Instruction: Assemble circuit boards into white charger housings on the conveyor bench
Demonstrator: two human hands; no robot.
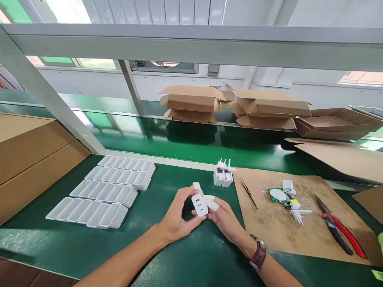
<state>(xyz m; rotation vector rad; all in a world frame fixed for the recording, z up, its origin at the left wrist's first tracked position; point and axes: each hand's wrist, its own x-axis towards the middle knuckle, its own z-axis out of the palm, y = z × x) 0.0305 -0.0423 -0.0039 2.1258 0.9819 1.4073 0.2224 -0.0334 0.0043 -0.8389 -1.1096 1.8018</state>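
Note:
A white USB wall charger [200,205] is held between my two hands above the green bench. Its port face, with one red slot and two small dark slots, is turned toward me. My left hand [177,215] grips it from the left, index finger at the top and thumb at the bottom. My right hand [224,221], with white covers on its fingertips, pinches its right side. Rows of white plastic charger shells [109,191], open at the top, lie to the left. Beyond my hands stand two shells [223,177] with white parts sticking out.
On the right, a stained cardboard sheet [257,235] carries tweezers [248,192], a green circuit board assembly [278,195] and red-and-black pliers [341,229]. Cardboard boxes [193,97] line the back ledge. A large carton [38,159] borders the left; a metal frame bar [191,48] crosses above.

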